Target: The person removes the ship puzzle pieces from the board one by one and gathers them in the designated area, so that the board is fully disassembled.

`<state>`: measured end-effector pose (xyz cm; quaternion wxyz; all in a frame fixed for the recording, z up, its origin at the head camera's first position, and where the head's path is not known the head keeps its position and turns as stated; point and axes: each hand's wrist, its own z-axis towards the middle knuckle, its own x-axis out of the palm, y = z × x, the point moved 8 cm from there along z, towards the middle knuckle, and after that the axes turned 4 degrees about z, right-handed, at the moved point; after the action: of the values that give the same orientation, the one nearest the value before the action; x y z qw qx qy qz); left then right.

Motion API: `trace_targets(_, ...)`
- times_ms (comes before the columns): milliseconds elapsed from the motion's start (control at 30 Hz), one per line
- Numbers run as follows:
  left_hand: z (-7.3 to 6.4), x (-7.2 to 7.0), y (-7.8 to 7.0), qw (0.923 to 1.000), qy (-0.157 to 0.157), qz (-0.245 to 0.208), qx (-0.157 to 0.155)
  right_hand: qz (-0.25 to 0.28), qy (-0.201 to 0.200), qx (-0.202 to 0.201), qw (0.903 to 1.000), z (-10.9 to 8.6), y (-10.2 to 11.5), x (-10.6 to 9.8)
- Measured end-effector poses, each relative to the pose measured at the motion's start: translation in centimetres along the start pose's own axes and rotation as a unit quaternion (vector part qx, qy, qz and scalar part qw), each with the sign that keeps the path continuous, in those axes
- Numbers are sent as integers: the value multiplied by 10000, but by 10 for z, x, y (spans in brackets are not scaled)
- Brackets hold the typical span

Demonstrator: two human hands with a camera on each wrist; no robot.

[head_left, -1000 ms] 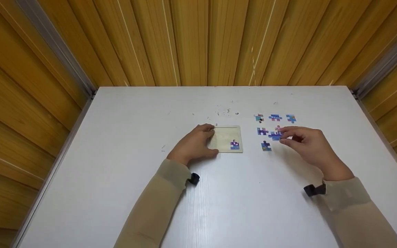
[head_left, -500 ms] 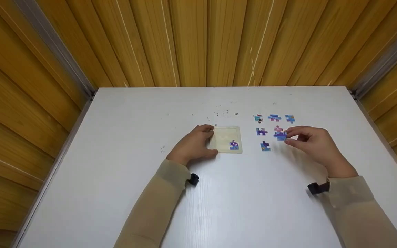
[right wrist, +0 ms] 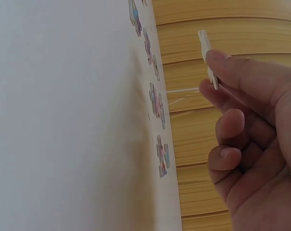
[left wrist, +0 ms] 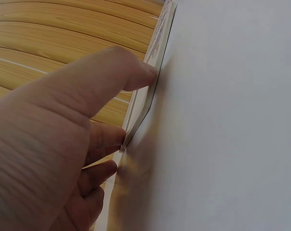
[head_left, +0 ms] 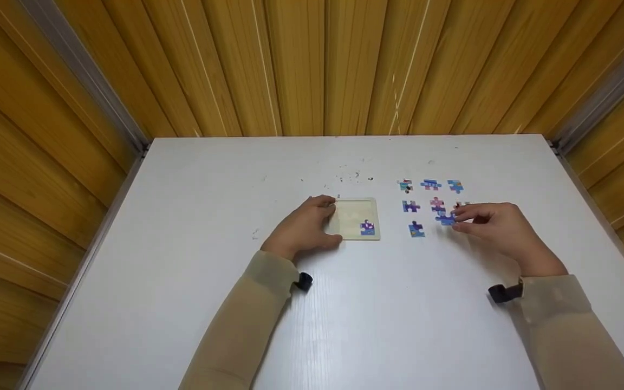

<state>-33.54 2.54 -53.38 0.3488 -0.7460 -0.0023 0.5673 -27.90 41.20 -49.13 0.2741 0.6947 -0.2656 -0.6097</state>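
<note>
My left hand (head_left: 304, 225) grips the small wooden puzzle tray (head_left: 351, 216) by its left side, the thumb at the near edge and the fingers at the far left corner. One purple-and-blue jigsaw piece (head_left: 367, 227) lies in the tray's near right corner. Between thumb and index finger my right hand (head_left: 499, 233) pinches a blue jigsaw piece (head_left: 444, 219). In the right wrist view this held piece (right wrist: 203, 44) is edge-on, above the tabletop. Just beyond it lies a pink piece (head_left: 437, 204), and another piece (head_left: 461, 205) is partly covered by my right fingers.
Loose jigsaw pieces lie in rows right of the tray: a teal one (head_left: 405, 186), a blue-and-pink one (head_left: 430, 184), a blue one (head_left: 455, 186), a purple one (head_left: 410, 206) and a blue-and-yellow one (head_left: 416, 229). Wood-patterned panels (head_left: 301, 70) stand behind the white table (head_left: 355, 325).
My right hand has moved right and slightly nearer with the pinched jigsaw piece, uncovering the pink piece on the table. My left hand stays on the tray.
</note>
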Motion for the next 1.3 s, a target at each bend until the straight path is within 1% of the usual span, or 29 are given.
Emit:
trace_targets(167,0,0,1,10000,-10,41,-63,-80,217,236,9995,2,-5,4)
trace_targets(300,-1,0,1,10000,5,55,-80,-165,293,415,9986,3,-10,6)
trace_targets(367,-1,1,1,10000,-1,62,-61,-209,305,441,9983,3,-12,6)
trace_targets(600,-2,0,0,10000,-32,-14,-32,-370,276,209,9987,3,-10,8)
trace_targets(933,-2,2,2,9998,32,-55,-174,-543,368,218,9976,2,-9,15)
trace_targets(1100,-2,1,1,9999,15,-58,-130,-567,417,214,9973,1,-8,17)
trace_targets(1300,-2,1,0,9999,41,-66,-116,-713,437,202,9963,1,-8,19)
